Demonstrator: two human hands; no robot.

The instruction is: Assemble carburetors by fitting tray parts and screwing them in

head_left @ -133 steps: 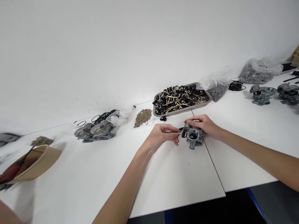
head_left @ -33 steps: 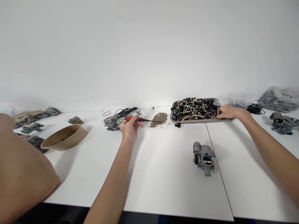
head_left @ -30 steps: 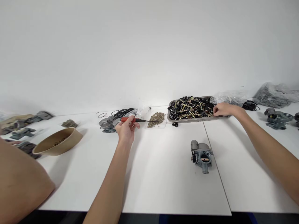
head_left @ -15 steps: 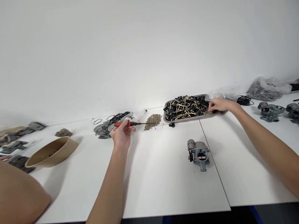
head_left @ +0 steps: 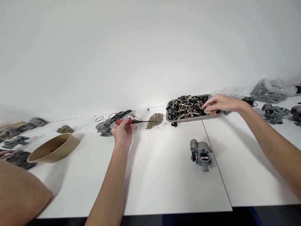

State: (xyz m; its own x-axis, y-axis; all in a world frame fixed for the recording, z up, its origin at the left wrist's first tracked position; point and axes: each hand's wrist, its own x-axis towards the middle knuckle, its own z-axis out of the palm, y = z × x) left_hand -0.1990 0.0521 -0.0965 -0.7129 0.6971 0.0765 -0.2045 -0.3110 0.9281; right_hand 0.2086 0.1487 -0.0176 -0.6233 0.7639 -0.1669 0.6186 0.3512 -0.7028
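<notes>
In my left hand (head_left: 123, 131) is a screwdriver (head_left: 122, 121) with a red handle, gripped between thumb and fingers. Its dark shaft points right, over a pile of small brass-coloured screws (head_left: 155, 121) on a clear sheet. My right hand (head_left: 215, 104) reaches into the right end of a metal tray (head_left: 188, 120) heaped with black and gold lever parts (head_left: 184, 108). Its fingers are apart, and a round gold disc (head_left: 207, 111) shows by the fingertips; whether they touch it is unclear. A grey carburetor (head_left: 202, 154) stands on the white table in front of me.
Behind my left hand lie more carburetor parts (head_left: 103, 127) and black cords (head_left: 121, 115). A tan bowl (head_left: 70, 144) with small parts stands left, near another person's arm (head_left: 21, 194). At right are a plastic bag of parts (head_left: 272, 90) and more carburetors (head_left: 274, 113).
My right hand has moved slightly left within the tray, and its fingers have spread from a closer pinch. The left hand still holds the screwdriver in nearly the same place.
</notes>
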